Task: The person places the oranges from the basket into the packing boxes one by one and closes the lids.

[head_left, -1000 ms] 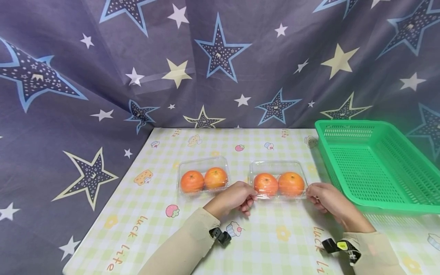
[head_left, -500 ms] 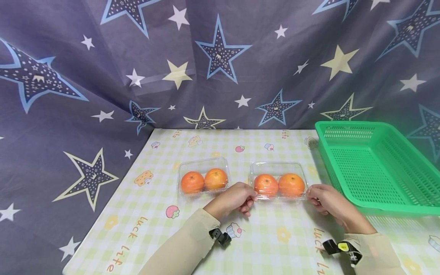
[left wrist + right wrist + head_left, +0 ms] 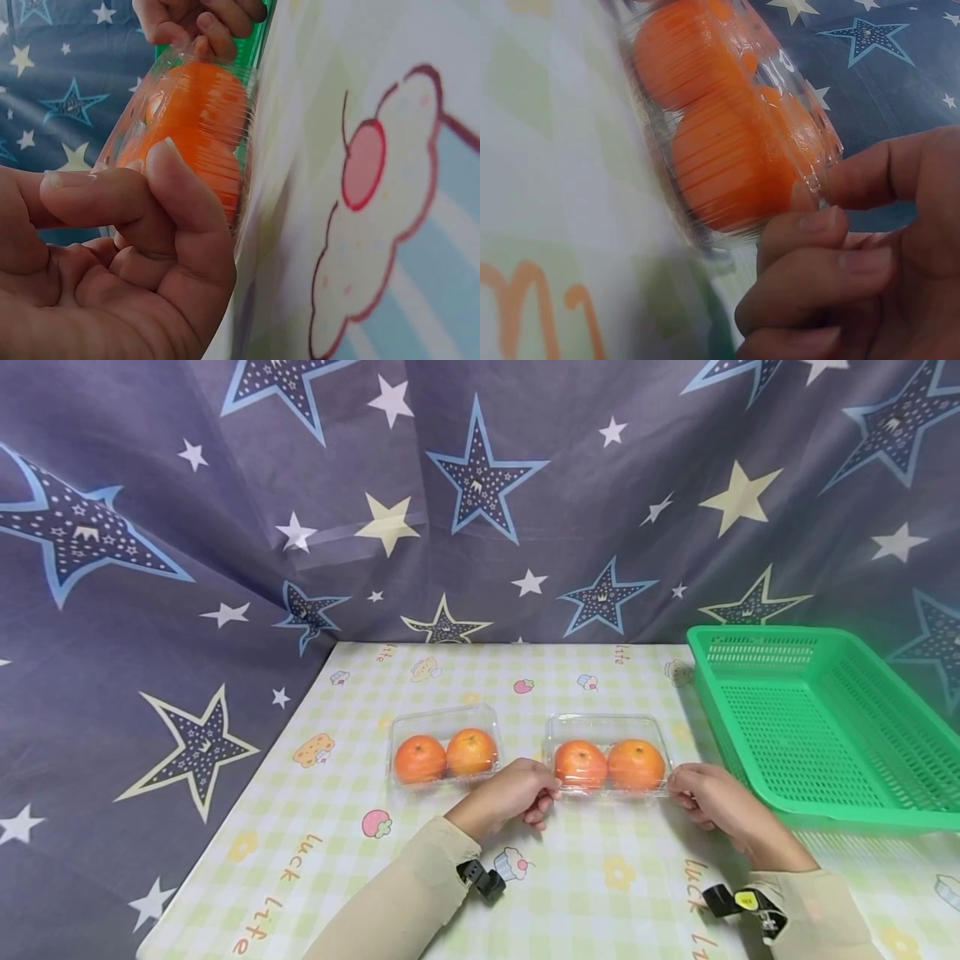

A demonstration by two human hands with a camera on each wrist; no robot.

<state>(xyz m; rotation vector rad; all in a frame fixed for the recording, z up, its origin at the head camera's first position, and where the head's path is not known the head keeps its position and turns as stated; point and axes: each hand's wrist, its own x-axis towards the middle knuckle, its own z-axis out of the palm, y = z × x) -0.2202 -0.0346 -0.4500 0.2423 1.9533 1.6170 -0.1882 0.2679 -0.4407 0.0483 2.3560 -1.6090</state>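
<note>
A clear plastic box (image 3: 606,728) with two oranges inside sits on the checked tablecloth at mid table. My left hand (image 3: 527,788) pinches its left end, and my right hand (image 3: 696,788) pinches its right end. In the left wrist view the thumb and forefinger of my left hand (image 3: 142,202) press on the box (image 3: 199,124), and my right hand (image 3: 199,19) shows at the far end. In the right wrist view my right hand (image 3: 840,240) has its thumb on the lid edge and its fingers under the box (image 3: 727,127).
A second clear box (image 3: 444,727) with two oranges lies to the left of my left hand. An empty green mesh basket (image 3: 862,817) stands at the right edge of the table. A star-patterned cloth hangs behind and to the left.
</note>
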